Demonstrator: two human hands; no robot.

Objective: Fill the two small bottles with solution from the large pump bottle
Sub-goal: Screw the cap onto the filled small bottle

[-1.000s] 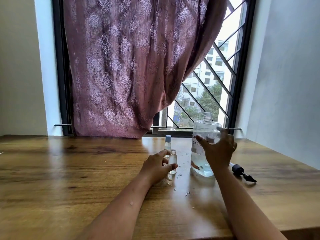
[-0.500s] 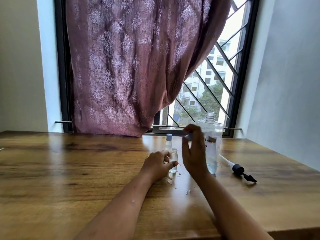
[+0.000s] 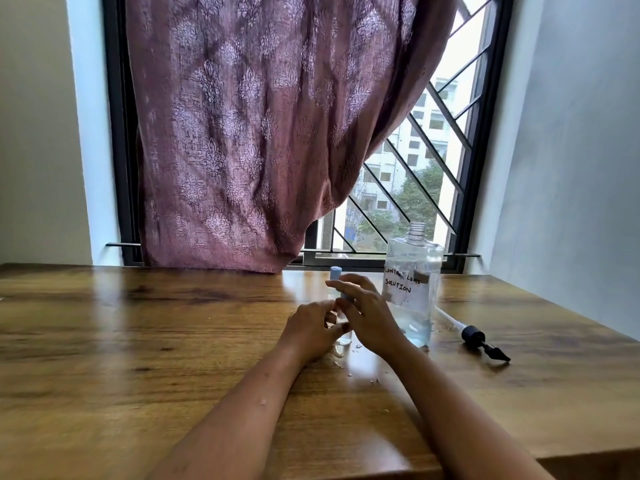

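The large clear bottle (image 3: pixel 412 289), labelled as lens solution, stands upright on the table with its neck open and liquid low in it. Its black pump head (image 3: pixel 474 336) with the tube lies on the table to the right. My left hand (image 3: pixel 311 330) grips one small clear bottle (image 3: pixel 344 339); only its base shows below my fingers. My right hand (image 3: pixel 367 313) is over that bottle's top, fingers pinching a blue cap (image 3: pixel 345 296). A second small bottle (image 3: pixel 336 273) with a blue cap stands just behind, mostly hidden by my right hand.
The wooden table (image 3: pixel 138 341) runs wide to the left, its front edge at the lower right. Small crumbs and wet spots (image 3: pixel 356 348) lie near the bottles. A mauve curtain (image 3: pixel 259 133) and a barred window (image 3: pixel 433 168) stand behind.
My right hand let go of the large bottle, which now stands on the table, and moved left with a blue cap onto the small bottle that my left hand holds.
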